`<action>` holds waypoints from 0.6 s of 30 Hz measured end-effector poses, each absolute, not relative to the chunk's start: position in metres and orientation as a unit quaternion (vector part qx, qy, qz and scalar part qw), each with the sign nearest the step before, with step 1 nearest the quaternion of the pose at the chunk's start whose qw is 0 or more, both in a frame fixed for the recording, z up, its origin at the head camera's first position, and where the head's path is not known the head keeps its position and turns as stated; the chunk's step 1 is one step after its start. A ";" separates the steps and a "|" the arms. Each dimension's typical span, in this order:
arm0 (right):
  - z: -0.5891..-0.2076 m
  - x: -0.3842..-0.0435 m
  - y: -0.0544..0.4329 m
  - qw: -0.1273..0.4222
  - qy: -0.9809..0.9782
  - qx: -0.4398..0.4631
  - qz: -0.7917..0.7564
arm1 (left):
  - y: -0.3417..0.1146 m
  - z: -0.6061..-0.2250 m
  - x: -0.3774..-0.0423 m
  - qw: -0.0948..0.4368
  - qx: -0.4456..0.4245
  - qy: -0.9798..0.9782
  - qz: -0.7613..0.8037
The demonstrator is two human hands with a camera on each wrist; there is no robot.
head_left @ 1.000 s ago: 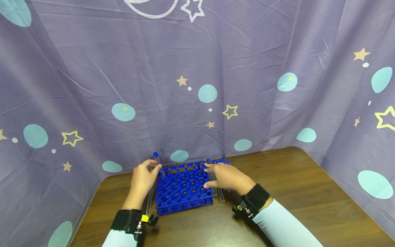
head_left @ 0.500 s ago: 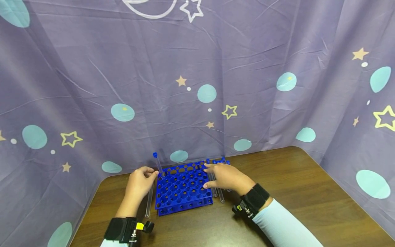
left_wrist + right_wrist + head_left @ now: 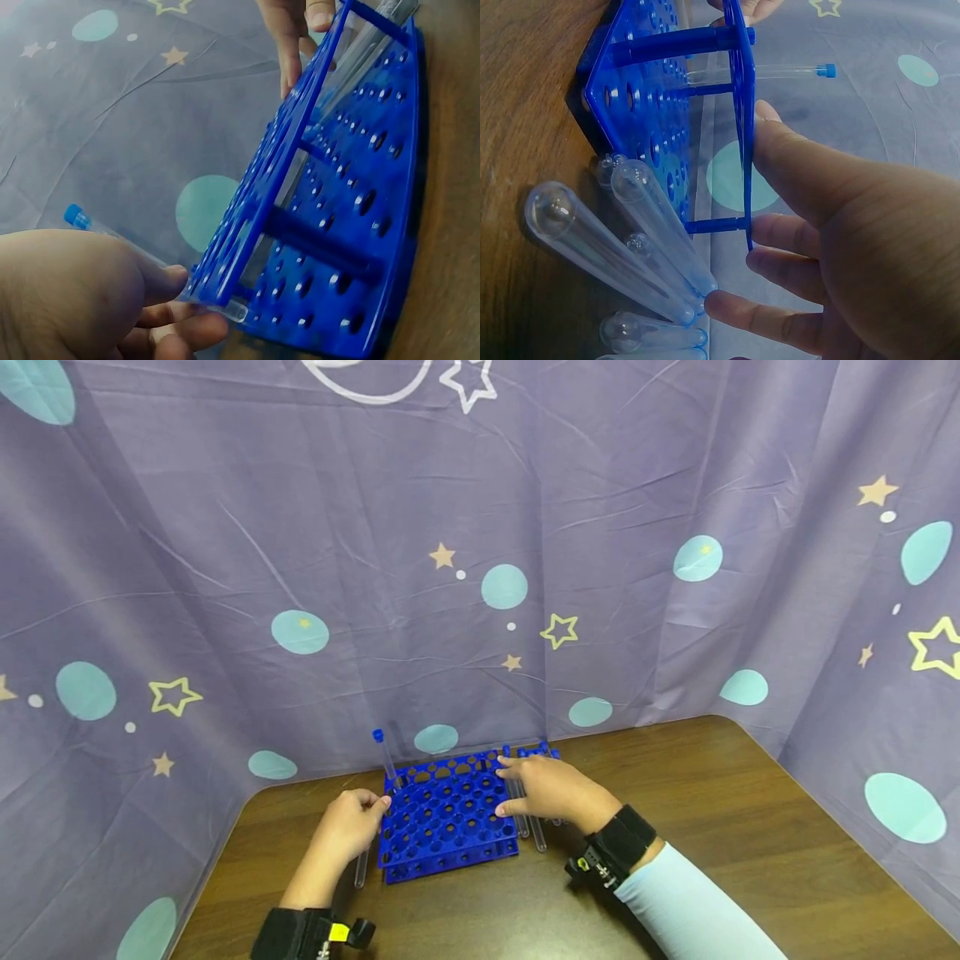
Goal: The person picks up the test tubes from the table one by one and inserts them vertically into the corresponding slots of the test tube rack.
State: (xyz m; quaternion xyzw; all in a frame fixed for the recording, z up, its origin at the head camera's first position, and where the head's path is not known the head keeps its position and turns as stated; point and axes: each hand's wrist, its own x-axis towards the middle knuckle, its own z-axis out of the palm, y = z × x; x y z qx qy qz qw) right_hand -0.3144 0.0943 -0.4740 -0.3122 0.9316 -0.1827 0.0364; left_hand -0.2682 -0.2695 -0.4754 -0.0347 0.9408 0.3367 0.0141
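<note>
A blue test tube rack (image 3: 450,827) stands on the table between my hands. One blue-capped test tube (image 3: 386,758) stands tilted at its back left corner; its cap shows in both wrist views. My left hand (image 3: 348,822) is at the rack's left edge, thumb tip at the edge and fingers bent below it; I cannot tell whether they pinch anything. A test tube (image 3: 361,868) lies on the table, partly hidden under that hand. My right hand (image 3: 551,785) rests on the rack's right edge, thumb and fingers spread, one finger by the tips of clear test tubes (image 3: 604,251).
Several test tubes (image 3: 538,835) with blue caps lie to the right of the rack, partly covered by my right hand. A purple patterned curtain (image 3: 600,568) hangs behind the wooden table (image 3: 735,835).
My left hand let go of the capped test tube, which stays tilted in the rack, and moved down and toward me along the rack's left edge. My right hand stays in place.
</note>
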 end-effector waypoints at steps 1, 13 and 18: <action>-0.474 -0.314 0.095 0.037 0.931 -0.313 -0.183 | -0.268 -0.476 -0.268 0.013 -0.034 0.943 0.332; -0.473 -0.315 0.094 0.036 0.932 -0.311 -0.184 | -0.255 -0.488 -0.263 -0.025 -0.041 0.945 0.325; -0.473 -0.314 0.095 0.038 0.932 -0.309 -0.187 | -0.251 -0.494 -0.262 -0.029 -0.043 0.948 0.313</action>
